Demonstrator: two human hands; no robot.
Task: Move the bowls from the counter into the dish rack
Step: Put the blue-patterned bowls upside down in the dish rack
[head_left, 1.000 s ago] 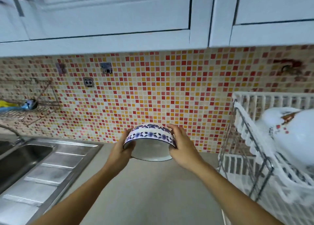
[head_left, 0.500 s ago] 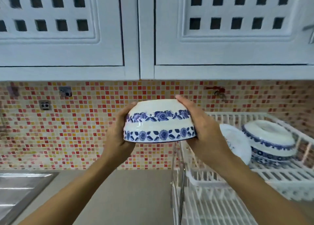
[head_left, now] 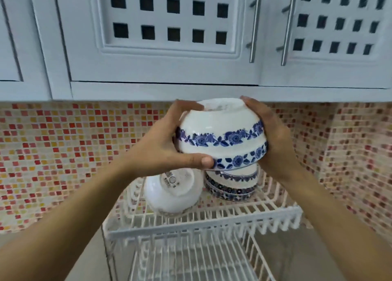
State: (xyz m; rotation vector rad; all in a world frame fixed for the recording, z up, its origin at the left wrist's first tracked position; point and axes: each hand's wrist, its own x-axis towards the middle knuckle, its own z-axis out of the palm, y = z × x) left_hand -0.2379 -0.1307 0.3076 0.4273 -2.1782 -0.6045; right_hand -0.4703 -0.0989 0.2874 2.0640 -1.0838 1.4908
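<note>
A person's two bare hands hold a white bowl upside down, above the upper tier of a white wire dish rack, in front of a red, orange and cream mosaic backsplash. The bowl is glossy, its foot ring turned upward, with two bands of blue flowers and leaves running round its outer wall, one near the middle and one along the rim. It tilts slightly, the rim lower on the right.

The left hand grips the bowl's left side, fingers curled over the foot ring and thumb pressed flat along the rim beneath. The right hand cups the right side, fingers wrapped up to the foot ring and palm against the wall. Both hands are closed firmly on the bowl.

Directly under the held bowl, a stack of blue-patterned bowls sits inverted on the rack's upper tier; two can be made out, though the exact count is partly hidden. Just beside the stack on the left, one plain white bowl leans on its side, its base with a printed mark facing the camera.

The rack shows two tiers, the lower one holding nothing visible. White cabinets with square cut-outs hang above, and a grey counter lies under the rack.
</note>
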